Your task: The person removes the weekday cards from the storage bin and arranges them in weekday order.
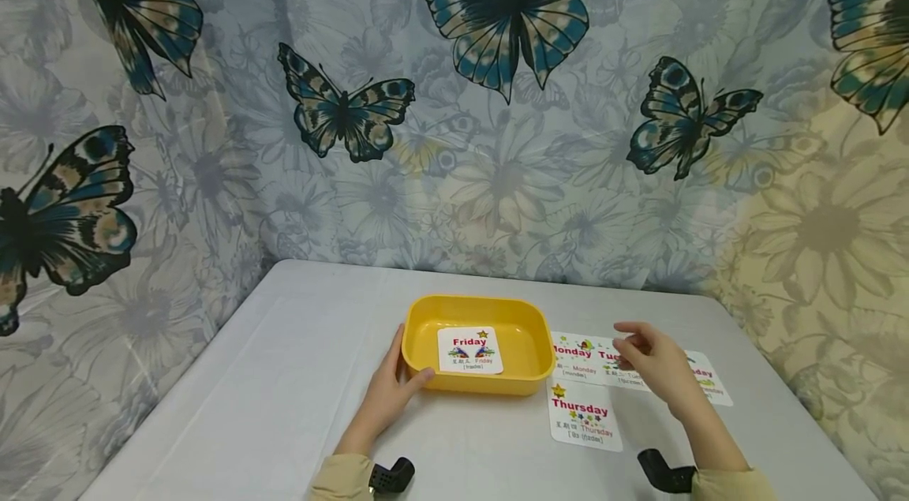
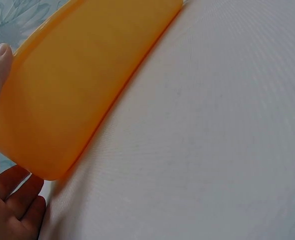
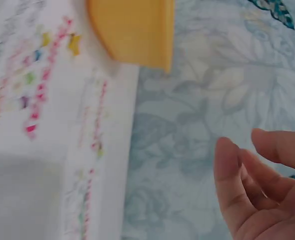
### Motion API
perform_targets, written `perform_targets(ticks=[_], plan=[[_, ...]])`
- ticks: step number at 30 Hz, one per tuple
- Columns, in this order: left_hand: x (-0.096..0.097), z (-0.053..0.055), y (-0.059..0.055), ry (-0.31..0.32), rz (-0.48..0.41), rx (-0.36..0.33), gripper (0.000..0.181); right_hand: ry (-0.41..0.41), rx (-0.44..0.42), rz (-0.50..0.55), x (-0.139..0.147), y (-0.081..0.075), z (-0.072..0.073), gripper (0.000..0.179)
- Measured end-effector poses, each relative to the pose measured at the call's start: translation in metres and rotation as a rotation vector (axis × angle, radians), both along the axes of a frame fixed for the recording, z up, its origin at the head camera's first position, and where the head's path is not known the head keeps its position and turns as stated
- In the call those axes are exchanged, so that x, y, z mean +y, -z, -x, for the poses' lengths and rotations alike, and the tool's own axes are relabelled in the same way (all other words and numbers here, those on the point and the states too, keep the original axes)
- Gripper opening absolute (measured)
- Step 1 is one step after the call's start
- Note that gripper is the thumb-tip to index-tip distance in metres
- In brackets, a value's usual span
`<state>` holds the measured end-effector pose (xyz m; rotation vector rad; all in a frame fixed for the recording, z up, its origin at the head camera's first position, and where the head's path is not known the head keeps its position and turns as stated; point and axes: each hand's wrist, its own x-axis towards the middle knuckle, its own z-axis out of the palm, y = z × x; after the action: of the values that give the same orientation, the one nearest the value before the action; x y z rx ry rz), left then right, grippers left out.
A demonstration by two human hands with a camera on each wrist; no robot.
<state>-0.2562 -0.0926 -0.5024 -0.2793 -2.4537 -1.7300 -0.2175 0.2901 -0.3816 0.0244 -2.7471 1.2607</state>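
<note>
Behind the white surface (image 1: pixel 270 375), one patterned cloth (image 1: pixel 383 225) shows six large butterflies. At the left, one left hand (image 1: pixel 389 394) grasps the left end of one yellow basin (image 1: pixel 490 384), its thumb on the near side and its fingers round the end; the forearm slants up and to the right. One Friday card (image 1: pixel 470 351) lies flat in the basin, just beside this hand. Right of the basin, four more cards rest on the surface: the Monday card (image 1: pixel 578 371) just beside the basin, the Thursday card (image 1: pixel 585 418) on its near side, then the Tuesday card (image 1: pixel 626 381), then a half-hidden card (image 1: pixel 712 383) whose heading ends in "day". One right hand (image 1: pixel 656 363), released and holding nothing, hovers over this row with fingers loosely bent and thumb apart, its forearm slanting up and to the left, the basin to its left
</note>
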Motion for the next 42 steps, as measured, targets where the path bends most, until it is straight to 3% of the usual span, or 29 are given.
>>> perform_targets(ticks=[4,8,20,31,37,42], plan=[[-0.002,0.000,0.000,-0.004,0.001,-0.007,0.092,0.004,0.039,0.005,-0.018,-0.013,0.013,0.051],[-0.003,0.000,0.000,-0.006,-0.007,-0.012,0.092,-0.023,0.018,0.023,-0.040,-0.014,0.024,0.053],[0.000,0.000,-0.001,0.005,-0.017,-0.005,0.093,-0.146,-0.065,0.219,-0.096,0.004,0.050,0.064],[-0.002,0.002,-0.003,-0.004,-0.006,-0.006,0.093,-0.224,-0.102,0.296,-0.135,0.028,0.075,0.063],[-0.001,0.002,-0.002,-0.009,0.007,-0.004,0.092,-0.259,-0.152,0.250,-0.149,0.042,0.086,0.076],[0.000,0.002,-0.002,-0.008,0.011,-0.010,0.092,-0.211,-0.221,0.212,-0.153,0.051,0.089,0.084]])
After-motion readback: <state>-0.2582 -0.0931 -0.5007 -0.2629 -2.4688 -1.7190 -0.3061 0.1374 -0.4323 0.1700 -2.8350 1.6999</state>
